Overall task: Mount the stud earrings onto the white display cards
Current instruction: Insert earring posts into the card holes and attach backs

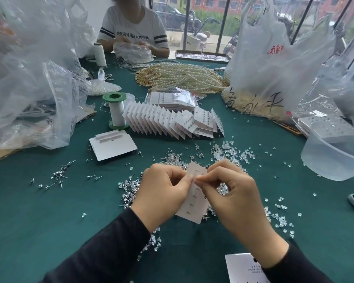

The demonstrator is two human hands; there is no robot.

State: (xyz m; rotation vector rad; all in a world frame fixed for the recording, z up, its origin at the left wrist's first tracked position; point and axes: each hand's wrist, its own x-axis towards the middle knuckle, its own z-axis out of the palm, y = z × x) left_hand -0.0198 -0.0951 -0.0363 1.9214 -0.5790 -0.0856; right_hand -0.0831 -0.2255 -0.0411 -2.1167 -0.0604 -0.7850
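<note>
So we've got the small white cardboard display card (194,199) held up over the dark green cloth-covered table (49,211), tilted a bit, with a row of little studs already poking through it lower down. Our left hand (164,193) has its fingers closed on the card's left edge, thumb pressed on the front face. Our right hand (233,193) is pinched shut right at the card's middle on something tiny, too small to tell for sure if it's a stud. The loose pile of silver stud earrings (129,186) sits on the table right under our hands, clear plastic earring backs (231,152) scattered just behind. A fanned row of finished white cards (168,123) lies farther back.
</note>
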